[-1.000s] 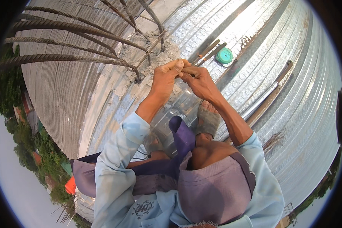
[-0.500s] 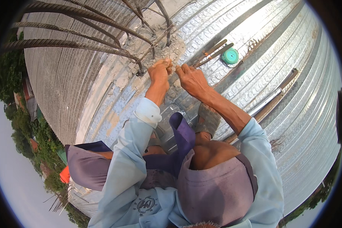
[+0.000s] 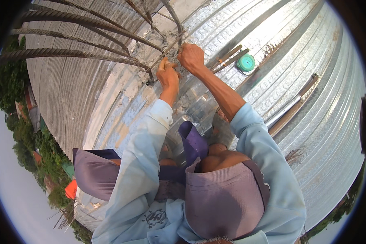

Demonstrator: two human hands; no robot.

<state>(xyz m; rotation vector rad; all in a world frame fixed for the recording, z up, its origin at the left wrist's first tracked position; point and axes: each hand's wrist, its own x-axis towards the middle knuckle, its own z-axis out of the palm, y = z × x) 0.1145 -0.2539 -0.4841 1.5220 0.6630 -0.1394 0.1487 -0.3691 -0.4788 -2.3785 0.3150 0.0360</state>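
Observation:
My left hand (image 3: pixel 168 77) is at a thin rusty steel tie bar (image 3: pixel 167 49) that slants across the upright rebar. Its fingers are bent and close to the bar; whatever they pinch is too small to make out. Just to its right, my right hand (image 3: pixel 191 57) is closed in a fist beside the rebar's base, and anything in it is hidden. Several thick ribbed rebars (image 3: pixel 89 53) rise from rough broken concrete (image 3: pixel 136 77) and bend off to the left. To the right of my right hand lies a two-handled tool with rusty handles (image 3: pixel 232 57).
A round green object (image 3: pixel 245 63) lies by the two-handled tool. Ribbed metal decking (image 3: pixel 325 122) spreads to the right. A long bar (image 3: pixel 293 105) lies on it. My bent knees (image 3: pixel 227 195) are below my hands. Trees (image 3: pixel 24 130) show beyond the left edge.
My right hand has moved up and slightly left, away from my left hand's fingertips, and is turned into a fist. My left hand has dropped slightly, its fingers now at the tie bar.

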